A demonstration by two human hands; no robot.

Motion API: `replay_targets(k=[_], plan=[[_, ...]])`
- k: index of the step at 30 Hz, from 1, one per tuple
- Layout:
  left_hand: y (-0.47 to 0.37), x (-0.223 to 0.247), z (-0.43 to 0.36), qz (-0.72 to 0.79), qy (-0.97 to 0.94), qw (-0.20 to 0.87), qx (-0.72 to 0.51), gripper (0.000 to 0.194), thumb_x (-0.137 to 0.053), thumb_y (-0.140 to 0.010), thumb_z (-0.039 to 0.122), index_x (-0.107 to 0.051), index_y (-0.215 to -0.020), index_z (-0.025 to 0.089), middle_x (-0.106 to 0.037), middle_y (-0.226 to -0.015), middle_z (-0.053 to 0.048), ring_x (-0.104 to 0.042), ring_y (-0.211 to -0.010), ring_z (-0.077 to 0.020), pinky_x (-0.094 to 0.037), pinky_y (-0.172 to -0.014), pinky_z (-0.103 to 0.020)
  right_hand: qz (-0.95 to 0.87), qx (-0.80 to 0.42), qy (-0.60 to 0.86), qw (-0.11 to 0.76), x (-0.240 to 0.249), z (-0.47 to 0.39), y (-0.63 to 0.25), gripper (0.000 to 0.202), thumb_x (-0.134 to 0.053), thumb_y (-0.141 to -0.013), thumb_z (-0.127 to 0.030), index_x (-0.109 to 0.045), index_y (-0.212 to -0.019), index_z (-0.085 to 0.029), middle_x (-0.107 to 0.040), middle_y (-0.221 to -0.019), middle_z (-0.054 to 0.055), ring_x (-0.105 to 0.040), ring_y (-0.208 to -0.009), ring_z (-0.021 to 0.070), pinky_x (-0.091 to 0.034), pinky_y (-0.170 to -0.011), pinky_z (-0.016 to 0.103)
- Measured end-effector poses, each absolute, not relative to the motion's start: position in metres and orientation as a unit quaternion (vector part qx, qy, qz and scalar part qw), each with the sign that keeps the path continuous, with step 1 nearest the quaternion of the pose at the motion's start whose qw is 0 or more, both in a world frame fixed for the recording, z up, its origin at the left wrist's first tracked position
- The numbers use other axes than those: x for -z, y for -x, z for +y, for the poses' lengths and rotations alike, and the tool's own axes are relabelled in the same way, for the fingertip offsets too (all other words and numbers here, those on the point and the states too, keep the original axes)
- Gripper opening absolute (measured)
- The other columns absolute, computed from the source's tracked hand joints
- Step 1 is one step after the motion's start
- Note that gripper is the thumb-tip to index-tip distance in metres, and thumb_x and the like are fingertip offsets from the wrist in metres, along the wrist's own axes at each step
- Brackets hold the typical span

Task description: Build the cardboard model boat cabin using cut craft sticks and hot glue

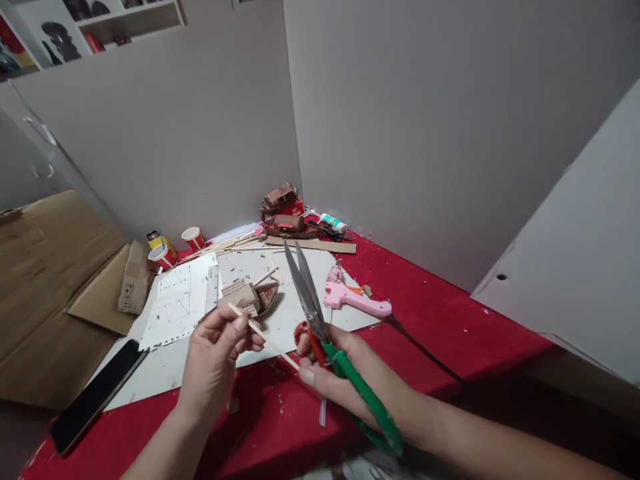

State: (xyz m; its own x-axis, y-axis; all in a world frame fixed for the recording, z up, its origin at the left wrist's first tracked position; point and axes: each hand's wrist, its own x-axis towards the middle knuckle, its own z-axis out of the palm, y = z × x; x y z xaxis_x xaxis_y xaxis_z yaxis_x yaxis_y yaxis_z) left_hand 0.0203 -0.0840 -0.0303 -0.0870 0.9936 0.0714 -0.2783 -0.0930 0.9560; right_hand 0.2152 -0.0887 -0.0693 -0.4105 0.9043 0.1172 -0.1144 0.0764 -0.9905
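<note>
My left hand [213,350] pinches a thin wooden stick [270,341] between thumb and fingers, close to the stick's upper end. The stick slants down to the thumb of my right hand [385,380], which touches its lower end. That same hand is closed around a pair of scissors [314,317] with green and orange-red handles. Their blades point up and away, slightly parted, with nothing between them. Just beyond my left hand lies a small model boat [243,297] of wood and cardboard.
A pink glue gun [357,298] lies right, its cord trailing over the red tablecloth [420,333]. A drawn plan [173,303], ruler [213,287] and phone [97,397] are left. Behind are paper cups [163,257], loose sticks [225,245] and finished-looking boats [290,227]. Cardboard [50,287] stands far left.
</note>
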Motion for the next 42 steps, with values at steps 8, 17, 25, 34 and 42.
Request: replay_targets(k=[8,17,25,34,42], plan=[[-0.012,0.019,-0.083,0.433,-0.418,0.454,-0.657,0.016,-0.079,-0.076,0.025,-0.065,-0.083,0.021,-0.072,-0.068,0.000,-0.067,-0.058,-0.0127,-0.054,-0.059,-0.021,-0.776,-0.276,0.411,0.390,0.059,-0.056,-0.281,0.025,-0.068,-0.080,-0.041,-0.050,-0.079,-0.023,-0.048,-0.060,-0.004,-0.042,-0.052,0.0132,-0.036,-0.048,0.025],[-0.015,0.025,-0.082,0.435,-0.458,0.413,-0.656,0.007,-0.073,-0.082,0.025,-0.069,-0.081,0.019,-0.072,-0.075,-0.001,-0.070,-0.062,-0.0141,-0.058,-0.059,-0.023,-0.862,-0.119,0.401,0.287,0.064,-0.048,-0.297,0.041,-0.057,-0.086,-0.063,-0.051,-0.091,-0.023,-0.063,-0.071,0.004,-0.058,-0.056,0.0210,-0.039,-0.048,0.030],[-0.018,0.027,-0.086,0.433,-0.480,0.323,-0.691,0.007,-0.077,-0.078,0.018,-0.072,-0.083,0.019,-0.072,-0.080,0.000,-0.071,-0.068,-0.0130,-0.060,-0.062,-0.021,-0.888,-0.043,0.371,0.268,0.066,-0.043,-0.283,0.041,-0.066,-0.083,-0.057,-0.051,-0.086,-0.020,-0.064,-0.072,0.005,-0.060,-0.055,0.0221,-0.038,-0.048,0.032],[-0.023,0.026,-0.095,0.414,-0.518,0.283,-0.693,0.003,-0.069,-0.085,0.016,-0.069,-0.087,0.019,-0.073,-0.081,-0.001,-0.071,-0.069,-0.0141,-0.061,-0.062,-0.023,-0.887,0.024,0.358,0.291,0.075,-0.039,-0.282,0.045,-0.068,-0.079,-0.060,-0.052,-0.088,-0.019,-0.063,-0.071,0.003,-0.065,-0.059,0.0251,-0.035,-0.047,0.031],[-0.027,0.026,-0.100,0.407,-0.523,0.279,-0.695,0.005,-0.069,-0.084,0.013,-0.069,-0.085,0.018,-0.074,-0.082,-0.001,-0.072,-0.070,-0.0141,-0.062,-0.065,-0.024,-0.888,0.037,0.357,0.288,0.070,-0.042,-0.281,0.044,-0.072,-0.077,-0.058,-0.054,-0.085,-0.019,-0.063,-0.071,0.002,-0.064,-0.059,0.0222,-0.035,-0.049,0.031]])
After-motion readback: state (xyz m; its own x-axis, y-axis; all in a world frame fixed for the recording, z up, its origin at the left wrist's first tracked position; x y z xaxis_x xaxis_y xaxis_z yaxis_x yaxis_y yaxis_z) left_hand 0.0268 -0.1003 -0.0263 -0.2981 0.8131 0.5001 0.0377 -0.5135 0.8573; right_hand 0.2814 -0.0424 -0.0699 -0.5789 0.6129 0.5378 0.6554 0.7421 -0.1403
